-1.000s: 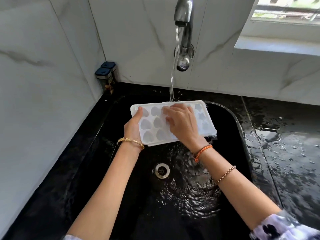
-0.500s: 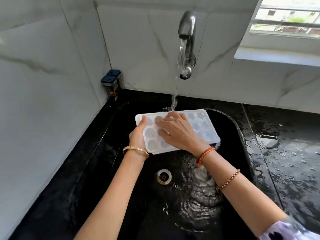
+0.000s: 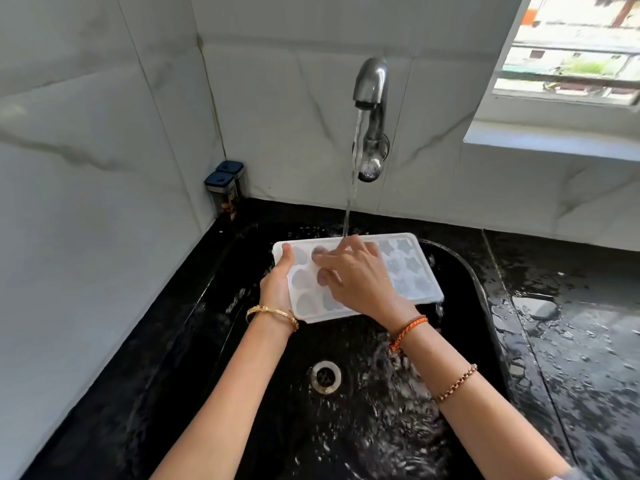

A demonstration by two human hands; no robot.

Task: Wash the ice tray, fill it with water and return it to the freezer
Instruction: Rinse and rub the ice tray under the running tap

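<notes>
Left hand [image 3: 275,285] grip clamped on the ice tray [image 3: 408,271] left short edge, right hand [image 3: 356,275] fingers spread rubbing the cavities, tray over the sink [image 3: 474,282] under the tap [image 3: 370,84] stream; looks light, stiff, wet-slippery plastic, best held by rim edges.

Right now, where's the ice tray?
Head view, centre: the ice tray is held over the black sink under the running tap, left hand gripping its left end, right hand on top.
</notes>
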